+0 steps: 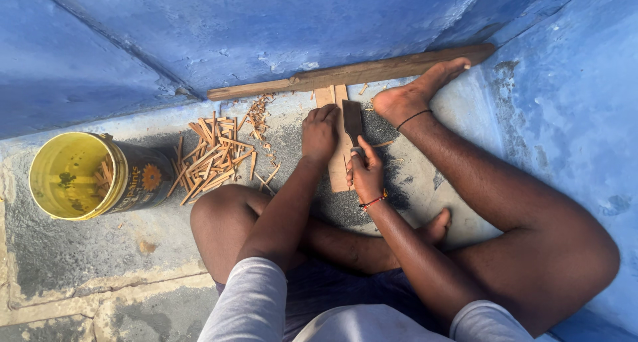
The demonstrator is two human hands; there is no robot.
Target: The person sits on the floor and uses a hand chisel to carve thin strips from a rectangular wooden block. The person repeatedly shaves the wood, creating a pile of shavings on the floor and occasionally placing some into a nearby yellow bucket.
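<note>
Wood slat (337, 172): pale, flat, narrow, lying on grey concrete floor (80, 249), long axis running near-to-far, far end butting a darker long plank (372, 69) set along the blue wall (266, 23). Sits centre of scene, between the person's knees.

L to R:
- Yellow bucket (73, 176), far left, tipped on its side, mouth toward camera; a few wood strips inside.
- Pile of thin split sticks (212, 157) just right of bucket, w/ loose chips trailing toward the plank.
- Left hand (319, 132): palm down, pressed flat on slat's left edge; fingers curled over it, pinning it, not lifting.
- Blade (352, 121): broad, dark, flat chisel-type, upright on slat's far part, edge down.
- Right hand (365, 172): clenched round the blade's handle, just right of slat; red thread band at wrist.
- Right foot (415, 93): heel on floor, toes touching the plank, close to blade; black cord at ankle.

Obstructions: hands cover mid-slat, so cut line not visible. Legs crowd near and right sides.
</note>
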